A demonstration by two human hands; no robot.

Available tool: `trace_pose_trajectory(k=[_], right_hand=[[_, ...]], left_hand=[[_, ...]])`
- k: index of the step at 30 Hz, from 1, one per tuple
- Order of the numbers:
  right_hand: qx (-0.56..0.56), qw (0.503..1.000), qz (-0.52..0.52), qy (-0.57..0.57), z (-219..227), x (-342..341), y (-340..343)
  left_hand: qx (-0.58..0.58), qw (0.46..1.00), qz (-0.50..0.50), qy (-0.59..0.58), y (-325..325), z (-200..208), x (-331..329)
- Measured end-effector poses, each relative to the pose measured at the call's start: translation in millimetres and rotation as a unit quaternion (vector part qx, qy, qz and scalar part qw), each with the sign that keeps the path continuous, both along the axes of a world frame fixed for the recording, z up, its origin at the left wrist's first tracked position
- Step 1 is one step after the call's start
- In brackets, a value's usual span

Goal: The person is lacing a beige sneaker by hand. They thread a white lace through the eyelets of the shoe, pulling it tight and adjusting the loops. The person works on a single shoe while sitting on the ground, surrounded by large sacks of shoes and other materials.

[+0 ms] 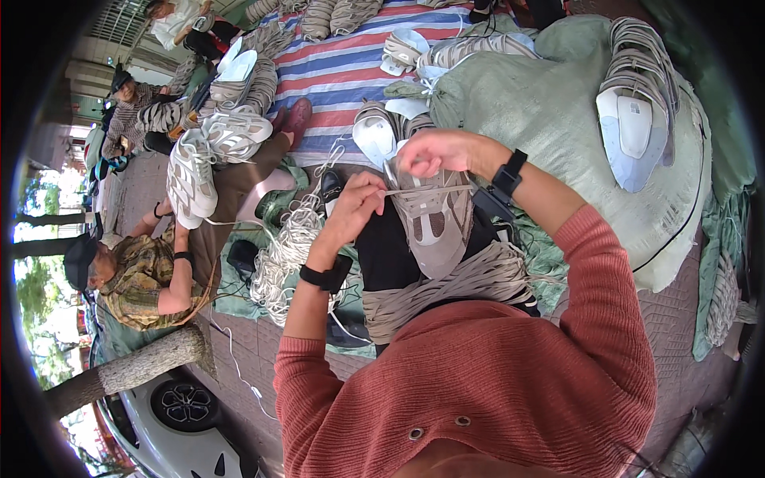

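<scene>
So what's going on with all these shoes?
The person's left hand pinches a beige shoelace stretched across a beige sneaker upper on their lap. The right hand is curled over its far end; its grip is unclear. Nearby are a white lace tangle and a co-worker beside white-and-grey sneaker uppers.

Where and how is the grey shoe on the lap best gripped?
Probably by the rounded toe of the grey shoe, from the wearer's body side: it points toward the red sweater, clear of the left hand and right hand. Farther out, the left hand pinches a lace across the shoe, so gripping there could snag.
</scene>
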State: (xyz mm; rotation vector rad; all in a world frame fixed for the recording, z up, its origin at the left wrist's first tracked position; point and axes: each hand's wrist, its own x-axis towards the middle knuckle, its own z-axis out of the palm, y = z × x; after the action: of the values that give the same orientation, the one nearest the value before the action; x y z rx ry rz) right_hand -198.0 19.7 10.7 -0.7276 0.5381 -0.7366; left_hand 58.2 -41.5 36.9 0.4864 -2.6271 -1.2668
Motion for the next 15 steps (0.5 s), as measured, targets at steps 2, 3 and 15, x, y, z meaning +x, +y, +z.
trace_pose_trajectory(k=[2,3,15], right_hand=[[0.027,0.987,-0.121,-0.105,0.6,-13.5,13.4],[0.023,0.976,-0.179,-0.125,7.4,-26.6,18.4],[-0.262,0.489,-0.744,0.372,123.5,-312.0,203.1]], left_hand=[[0.099,0.995,0.007,0.002,-6.2,5.1,-0.8],[0.159,0.987,0.008,0.007,-8.3,7.3,-0.2],[-0.144,0.989,-0.019,0.032,2.9,-9.0,-25.8]])
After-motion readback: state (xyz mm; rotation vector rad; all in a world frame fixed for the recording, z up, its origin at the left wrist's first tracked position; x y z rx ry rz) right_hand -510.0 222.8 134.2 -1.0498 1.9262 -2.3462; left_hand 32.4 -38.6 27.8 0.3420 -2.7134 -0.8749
